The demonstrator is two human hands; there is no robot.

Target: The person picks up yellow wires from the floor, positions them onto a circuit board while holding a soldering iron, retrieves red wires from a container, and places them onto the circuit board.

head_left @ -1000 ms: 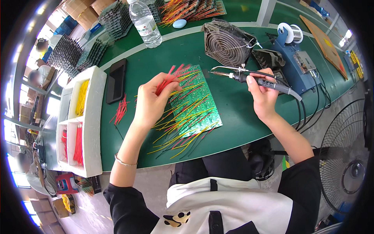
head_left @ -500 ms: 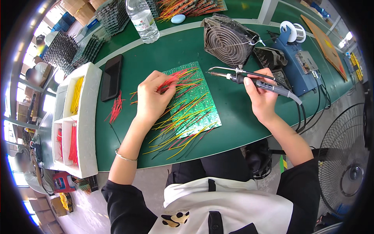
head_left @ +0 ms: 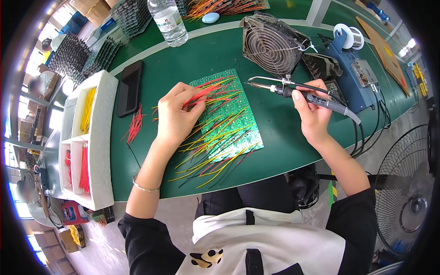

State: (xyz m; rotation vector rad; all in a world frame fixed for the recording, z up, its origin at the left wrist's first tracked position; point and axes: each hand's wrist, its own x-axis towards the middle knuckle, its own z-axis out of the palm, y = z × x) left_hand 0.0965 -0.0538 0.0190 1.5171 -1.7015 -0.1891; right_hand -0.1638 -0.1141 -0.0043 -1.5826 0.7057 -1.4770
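My left hand point(head_left: 176, 112) is closed on a bunch of red wires point(head_left: 200, 95) over the upper left edge of a green circuit board panel point(head_left: 243, 103). Red, yellow and black wires point(head_left: 215, 149) lie across the panel, many jutting past its left side. In my right hand point(head_left: 314, 114) is a soldering iron point(head_left: 316, 101) with a thin metal feed tube point(head_left: 266, 79) along its top. Its tip points left, to the right of the panel's upper part and apart from it. A cable runs from the iron's back end.
A white foam box point(head_left: 103, 142) with yellow and red wires stands left, beside a black phone point(head_left: 129, 89) and loose red wires point(head_left: 134, 123). Behind are a water bottle point(head_left: 168, 23) and a dusty fan point(head_left: 270, 48). A blue solder feeder point(head_left: 350, 68) with a spool point(head_left: 350, 37) stands right.
My right hand and the iron have shifted slightly right. My left hand keeps its hold on the red wires, nearly in place.
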